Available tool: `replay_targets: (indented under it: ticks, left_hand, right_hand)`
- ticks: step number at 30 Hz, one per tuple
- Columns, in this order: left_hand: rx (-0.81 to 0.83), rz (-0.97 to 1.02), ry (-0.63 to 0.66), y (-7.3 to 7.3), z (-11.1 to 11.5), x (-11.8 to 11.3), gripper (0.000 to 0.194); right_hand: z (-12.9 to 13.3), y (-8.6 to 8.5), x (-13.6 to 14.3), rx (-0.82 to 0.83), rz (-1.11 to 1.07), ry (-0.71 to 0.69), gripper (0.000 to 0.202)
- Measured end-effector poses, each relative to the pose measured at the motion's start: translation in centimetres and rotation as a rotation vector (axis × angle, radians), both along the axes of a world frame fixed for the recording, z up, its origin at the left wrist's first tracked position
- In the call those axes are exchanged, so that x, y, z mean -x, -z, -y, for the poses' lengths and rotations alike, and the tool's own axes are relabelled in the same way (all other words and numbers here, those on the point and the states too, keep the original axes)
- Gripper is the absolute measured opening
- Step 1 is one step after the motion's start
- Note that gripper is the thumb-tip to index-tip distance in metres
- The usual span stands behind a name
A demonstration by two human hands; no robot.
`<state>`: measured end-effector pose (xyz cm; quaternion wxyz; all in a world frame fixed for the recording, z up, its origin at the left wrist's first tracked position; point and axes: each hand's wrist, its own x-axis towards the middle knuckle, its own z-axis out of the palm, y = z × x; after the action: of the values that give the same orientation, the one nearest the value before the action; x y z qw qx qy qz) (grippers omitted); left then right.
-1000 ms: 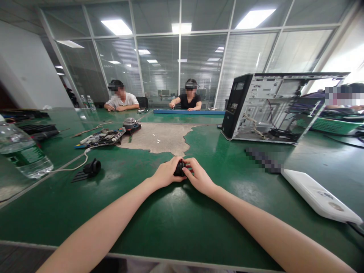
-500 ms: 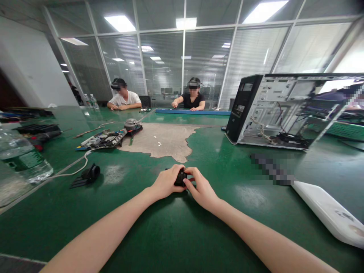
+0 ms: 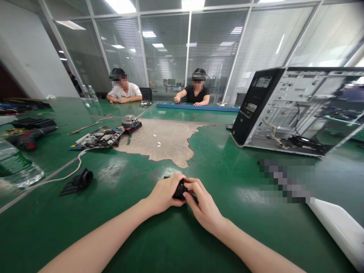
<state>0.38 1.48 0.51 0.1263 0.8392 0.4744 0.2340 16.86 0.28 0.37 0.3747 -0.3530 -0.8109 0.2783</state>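
A small black plastic part (image 3: 179,189) is held just above or on the green tabletop (image 3: 159,242), directly in front of me. My left hand (image 3: 165,192) is wrapped round it from the left, thumb and fingers closed on it. On its right side my right hand (image 3: 202,201) grips with thumb and bent fingers. Most of the part is hidden by my fingers, so its exact kind cannot be made out. Another black plastic piece with a round opening (image 3: 85,177) lies on the table to the left.
An opened computer case (image 3: 256,110) stands at the right, with a long white object (image 3: 338,220) before it. A circuit board (image 3: 98,138), a power drill (image 3: 34,136) and a water bottle (image 3: 17,167) lie left. Two people (image 3: 125,91) sit across the table.
My view has tipped down and shifted slightly. Both hands stay on the black part, with little change in their grip.
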Motion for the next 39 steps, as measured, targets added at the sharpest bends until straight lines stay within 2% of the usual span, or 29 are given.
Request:
replay_targets:
  ticks: [7,14,19,26,31,36,39]
  left_hand:
    - [0.042,-0.001,0.019,0.27,-0.49,0.04,0.058]
    - [0.063,-0.008,0.027,0.48,-0.67,0.1,0.06]
    - [0.054,0.002,0.032,0.42,-0.69,-0.06,0.053]
    - [0.07,0.003,0.019,0.42,-0.79,-0.11,0.053]
    - [0.063,-0.001,0.024,0.45,-0.81,0.04,0.058]
    - [0.095,0.003,0.026,0.22,-0.86,0.07,0.057]
    - [0.086,0.026,0.037,0.15,-0.9,0.03,0.057]
  right_hand:
    - [-0.57,0.21,0.04,0.123,-0.056,0.006,0.033]
    - [-0.47,-0.41,-0.23,0.13,-0.026,-0.003,0.027]
    - [-0.49,-0.41,-0.34,0.099,-0.036,0.005,0.02]
    - [-0.62,-0.23,-0.23,0.143,-0.078,0.006,0.032]
    - [-0.45,-0.36,-0.32,0.135,-0.043,-0.007,0.03]
    - [-0.58,-0.23,-0.38,0.093,-0.032,-0.007,0.019]
    - [-0.77,0.0,-0.27,0.148,-0.071,-0.002,0.026]
